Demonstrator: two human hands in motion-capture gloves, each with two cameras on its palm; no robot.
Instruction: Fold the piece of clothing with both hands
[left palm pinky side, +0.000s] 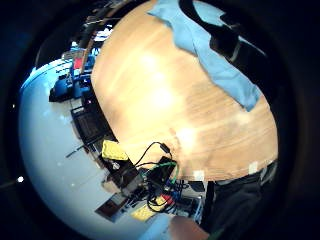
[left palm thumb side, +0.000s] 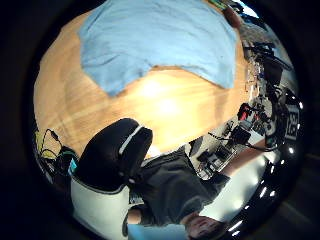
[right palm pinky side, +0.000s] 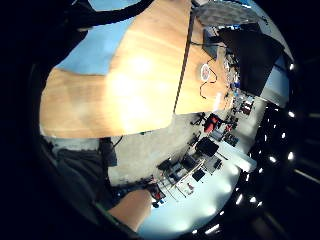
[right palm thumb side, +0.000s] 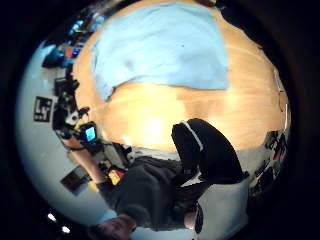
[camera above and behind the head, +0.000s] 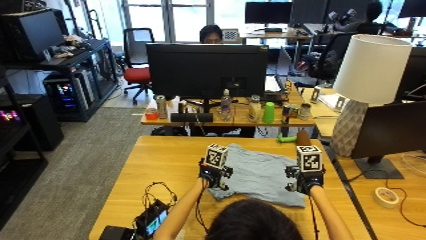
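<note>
A light blue piece of clothing (camera above and behind the head: 256, 172) lies spread out, a little rumpled, on the wooden table (camera above and behind the head: 166, 160). My left hand (camera above and behind the head: 213, 177) is raised over its near left corner. My right hand (camera above and behind the head: 305, 182) is raised over its near right edge. Neither hand holds the cloth. Both thumb side palm views look down on the clothing (left palm thumb side: 160, 40) (right palm thumb side: 160, 50) lying flat on the table from a distance. In the left little finger side view a dark finger crosses in front of the clothing (left palm pinky side: 225, 70). A patch of the blue clothing (right palm pinky side: 90, 50) also shows in the right little finger side view.
A black device with cables (camera above and behind the head: 150, 220) sits on the table's near left. A green object (camera above and behind the head: 286, 139) lies at the far edge. To the right are a white lamp (camera above and behind the head: 369, 85) and a tape roll (camera above and behind the head: 385, 196) on the adjoining table. A monitor (camera above and behind the head: 206, 70) stands behind.
</note>
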